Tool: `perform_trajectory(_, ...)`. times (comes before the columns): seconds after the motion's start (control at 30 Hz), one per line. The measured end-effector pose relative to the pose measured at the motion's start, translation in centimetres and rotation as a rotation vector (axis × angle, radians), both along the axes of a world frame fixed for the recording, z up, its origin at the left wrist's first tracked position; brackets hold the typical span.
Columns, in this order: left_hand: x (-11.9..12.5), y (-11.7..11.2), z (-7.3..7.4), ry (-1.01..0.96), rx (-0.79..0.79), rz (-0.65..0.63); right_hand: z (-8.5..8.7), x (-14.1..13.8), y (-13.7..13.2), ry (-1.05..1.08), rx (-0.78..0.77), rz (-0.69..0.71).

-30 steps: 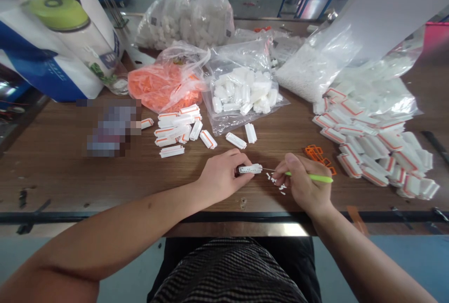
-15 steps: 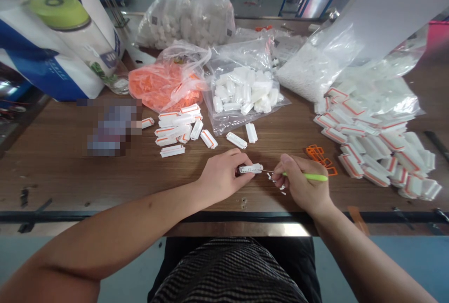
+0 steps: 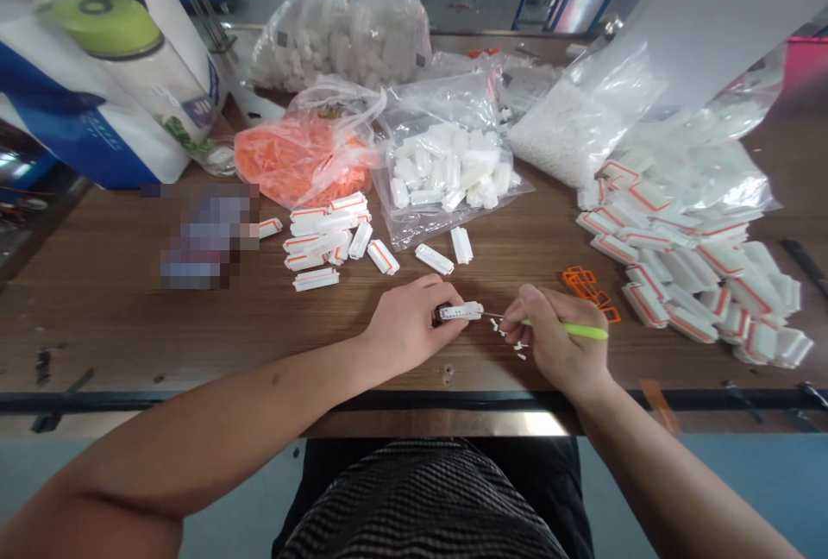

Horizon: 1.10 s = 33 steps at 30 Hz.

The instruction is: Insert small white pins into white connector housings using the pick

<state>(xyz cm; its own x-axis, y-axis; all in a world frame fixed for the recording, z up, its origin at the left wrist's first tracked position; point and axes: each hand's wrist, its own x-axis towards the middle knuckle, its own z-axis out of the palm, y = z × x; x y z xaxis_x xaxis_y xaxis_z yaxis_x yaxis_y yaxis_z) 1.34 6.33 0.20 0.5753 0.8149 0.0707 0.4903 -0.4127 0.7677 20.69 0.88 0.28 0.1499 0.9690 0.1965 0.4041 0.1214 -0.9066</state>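
Between the thumb and fingers of my left hand (image 3: 414, 322) is a small white plastic housing (image 3: 461, 311) with a row of dark holes along its face. A dark part shows at its left end, half covered by the fingers. My right hand (image 3: 560, 330) grips a thin metal pick with a lime-green handle (image 3: 586, 331), held like a pen. The pick's tip reaches the right end of the housing; whether it touches I cannot tell. Tiny white pieces (image 3: 519, 346) lie on the table just below the tip. Orange frames (image 3: 586, 287) rest beyond my right hand.
White housings with orange strips (image 3: 316, 240) lie in a left group, with a larger pile (image 3: 699, 270) at right. Behind stand a bag of orange parts (image 3: 304, 158), a bag of white parts (image 3: 453, 166) and a bag of white granules (image 3: 569, 123). A green-lidded bottle (image 3: 107, 24) stands left.
Hardly anything differs. The whole view has shifted slightly, and both hands keep their hold on the housing and the pick.
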Motion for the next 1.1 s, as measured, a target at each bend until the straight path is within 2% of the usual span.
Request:
perform_trajectory(0.2,0.03,0.01,0.01,0.020,-0.003,0.003,-0.03,-0.09,0.16,-0.043,-0.005,0.023)
perform_trajectory(0.4,-0.05,0.00,-0.18,0.004,0.019,-0.010,0.03,0.04,0.24,0.056,0.013,-0.054)
perform_trajectory(0.83,-0.10,0.01,-0.17,0.000,0.017,-0.013,-0.24,-0.01,0.26,0.072,-0.024,-0.075)
perform_trajectory(1.1,-0.05,0.00,-0.19,0.012,0.021,-0.004,0.23,0.04,0.37,-0.029,-0.046,-0.020)
